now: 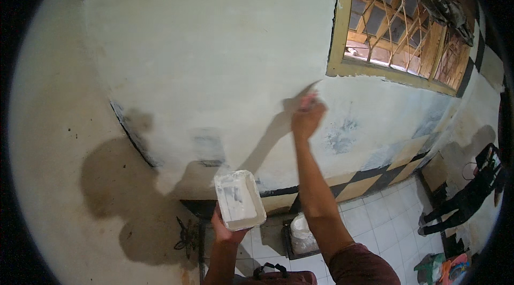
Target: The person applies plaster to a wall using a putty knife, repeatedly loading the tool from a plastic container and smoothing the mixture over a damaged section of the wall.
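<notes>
My right hand (pixel 308 119) is raised against the white-painted wall (pixel 214 70), closed on a small pink-handled tool (pixel 309 98), probably a brush, whose head is mostly hidden. It is just below the lower-left corner of the yellow window frame (pixel 334 68). Lower down, my left hand (pixel 227 229) grips a white rectangular container (pixel 238 199) from below; it has white paint smeared inside. Bluish-grey patches show through the white on the wall, and a black and beige checkered band (pixel 364 183) runs along its lower edge.
A person in dark clothes (pixel 463 194) stands at the right wall. A white bucket (pixel 302 234) on a dark base sits on the tiled floor (pixel 391 220) below me. Colourful items (pixel 450 269) lie at lower right, a black cable (pixel 184 237) at lower left. Dark cloth (pixel 444 1) hangs by the window.
</notes>
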